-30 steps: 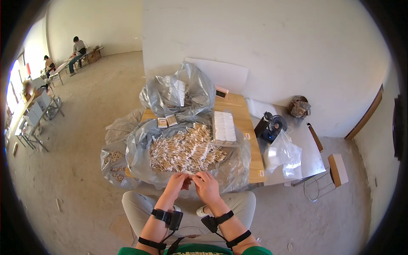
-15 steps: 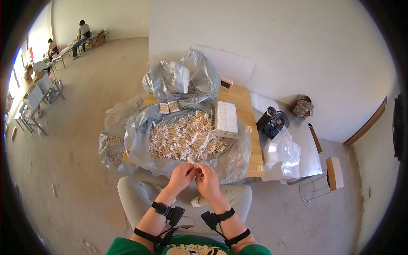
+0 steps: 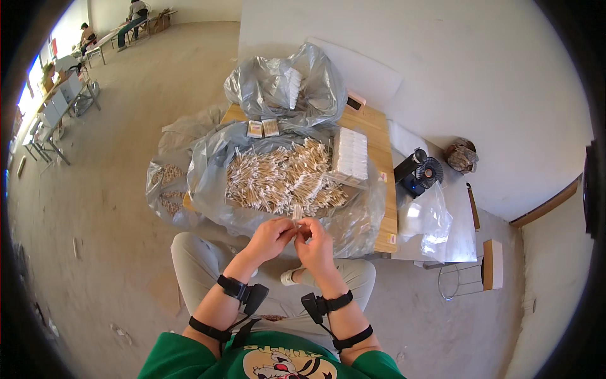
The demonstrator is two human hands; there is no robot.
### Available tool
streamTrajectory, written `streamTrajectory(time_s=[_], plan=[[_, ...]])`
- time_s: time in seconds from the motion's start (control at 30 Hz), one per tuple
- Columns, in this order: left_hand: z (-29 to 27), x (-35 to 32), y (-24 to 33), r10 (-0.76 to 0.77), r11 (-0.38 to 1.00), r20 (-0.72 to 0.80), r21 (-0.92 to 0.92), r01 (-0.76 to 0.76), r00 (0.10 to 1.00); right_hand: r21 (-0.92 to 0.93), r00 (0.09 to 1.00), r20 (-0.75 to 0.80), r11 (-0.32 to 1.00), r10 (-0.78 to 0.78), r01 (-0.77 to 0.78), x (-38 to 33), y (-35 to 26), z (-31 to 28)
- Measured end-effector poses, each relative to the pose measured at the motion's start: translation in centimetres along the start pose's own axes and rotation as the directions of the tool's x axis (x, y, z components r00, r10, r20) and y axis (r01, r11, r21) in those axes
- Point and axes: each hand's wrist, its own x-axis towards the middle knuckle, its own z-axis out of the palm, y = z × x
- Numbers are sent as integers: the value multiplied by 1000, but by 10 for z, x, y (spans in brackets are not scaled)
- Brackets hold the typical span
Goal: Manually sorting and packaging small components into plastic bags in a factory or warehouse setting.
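Observation:
My left hand (image 3: pixel 273 235) and my right hand (image 3: pixel 315 245) meet at the near edge of the table, fingers pinched together. Between their fingertips is a small clear packet of cotton swabs (image 3: pixel 297 212), its upper end poking out; the fingers hide the rest. Just beyond lies a broad loose heap of cotton swabs (image 3: pixel 271 179) on a grey plastic sheet (image 3: pixel 243 221). Two filled swab packs (image 3: pixel 255 129) sit side by side behind the heap. To its right stands a block of stacked white packs (image 3: pixel 350 155).
A large grey plastic bag (image 3: pixel 249 79) with white packs inside stands at the back of the wooden table (image 3: pixel 377 142). On the right side table are a black fan (image 3: pixel 429 170) and a clear bag (image 3: pixel 435 221). A stool (image 3: pixel 492 265) stands beyond. Co-workers sit far left.
The view has shifted, so the table sits higher and more to the right. My hands stay together on the packet, which now points more upright.

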Motion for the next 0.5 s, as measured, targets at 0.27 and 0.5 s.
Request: streamTrajectory(time_s=[0.27, 0.5], plan=[[5, -1, -9, 47, 998, -57, -35, -49, 997, -82, 1000, 26, 997, 3, -1, 8, 1, 0], [4, -1, -11, -33, 999, -71, -32, 31, 997, -184, 1000, -24, 983, -16, 12, 13, 8, -8]])
